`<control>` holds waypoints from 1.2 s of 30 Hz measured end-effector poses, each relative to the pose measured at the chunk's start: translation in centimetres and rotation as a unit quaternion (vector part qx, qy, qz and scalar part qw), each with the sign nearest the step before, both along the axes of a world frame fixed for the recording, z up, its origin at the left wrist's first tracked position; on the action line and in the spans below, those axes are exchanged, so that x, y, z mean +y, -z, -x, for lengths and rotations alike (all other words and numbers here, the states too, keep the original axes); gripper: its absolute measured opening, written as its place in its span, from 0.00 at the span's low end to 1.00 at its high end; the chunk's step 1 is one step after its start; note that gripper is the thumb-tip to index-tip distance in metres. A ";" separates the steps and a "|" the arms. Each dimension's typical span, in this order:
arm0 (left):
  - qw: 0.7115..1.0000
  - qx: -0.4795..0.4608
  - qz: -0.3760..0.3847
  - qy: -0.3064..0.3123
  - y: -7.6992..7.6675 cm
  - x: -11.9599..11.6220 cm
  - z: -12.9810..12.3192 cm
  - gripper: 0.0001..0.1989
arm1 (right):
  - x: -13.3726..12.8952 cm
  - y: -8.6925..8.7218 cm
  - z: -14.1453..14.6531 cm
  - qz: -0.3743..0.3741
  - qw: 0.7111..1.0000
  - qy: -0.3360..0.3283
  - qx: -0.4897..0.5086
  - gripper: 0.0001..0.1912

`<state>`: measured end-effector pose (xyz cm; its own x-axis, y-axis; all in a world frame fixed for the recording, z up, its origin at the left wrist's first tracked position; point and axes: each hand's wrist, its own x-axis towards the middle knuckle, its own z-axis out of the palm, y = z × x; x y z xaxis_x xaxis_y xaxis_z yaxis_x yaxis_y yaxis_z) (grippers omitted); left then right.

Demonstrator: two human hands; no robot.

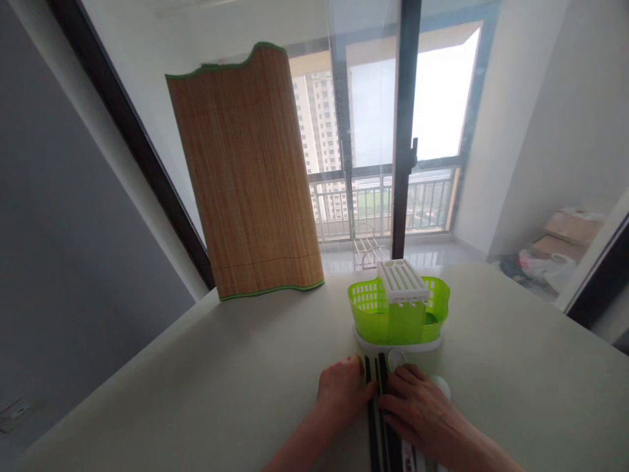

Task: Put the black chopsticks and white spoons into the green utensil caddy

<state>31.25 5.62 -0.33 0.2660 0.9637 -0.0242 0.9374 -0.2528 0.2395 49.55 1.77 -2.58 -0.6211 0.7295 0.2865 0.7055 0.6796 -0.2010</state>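
Note:
Several dark chopsticks (372, 429) lie lengthwise on the white table, in front of a green basket (407, 328) with a white slotted rack (403, 280) across its middle. My left hand (343, 388) rests at their left side, fingers curled in, thumb touching the sticks; what it grips, if anything, is hidden. On their right lies my right hand (417, 406), its fingers bent over the sticks and beside a white spoon (397, 359). Another white rounded piece (441, 385) shows partly behind that hand.
A bamboo mat (250, 177) with green edging stands upright at the table's back left, near the glass. The white table (236, 367) reaches toward a dark-framed window. Boxes and bags (565, 246) lie beyond at the right.

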 end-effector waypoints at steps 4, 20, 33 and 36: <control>0.999 0.032 -0.007 -0.002 -0.1 0.0 -0.1 0.10 | 0.0 0.0 0.0 -0.011 1.000 0.011 -0.006 0.04; 0.980 0.130 -0.146 -0.041 -1.2 1.5 1.2 0.16 | 0.4 0.1 -0.4 -0.006 1.000 0.022 0.005 0.05; 0.880 -0.399 -0.246 0.073 -8.7 -2.8 3.1 0.08 | 0.8 0.3 -0.8 -0.051 0.994 0.016 0.096 0.18; 0.882 -0.401 -0.230 0.094 -8.3 -2.5 2.7 0.06 | 0.8 0.4 -0.5 -0.042 0.994 0.008 0.102 0.22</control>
<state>28.57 3.11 7.97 0.1759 0.7594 0.6264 0.4438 -0.6292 0.6381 50.03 2.54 -3.00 -0.5325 0.7065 0.4662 0.6665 0.6895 -0.2836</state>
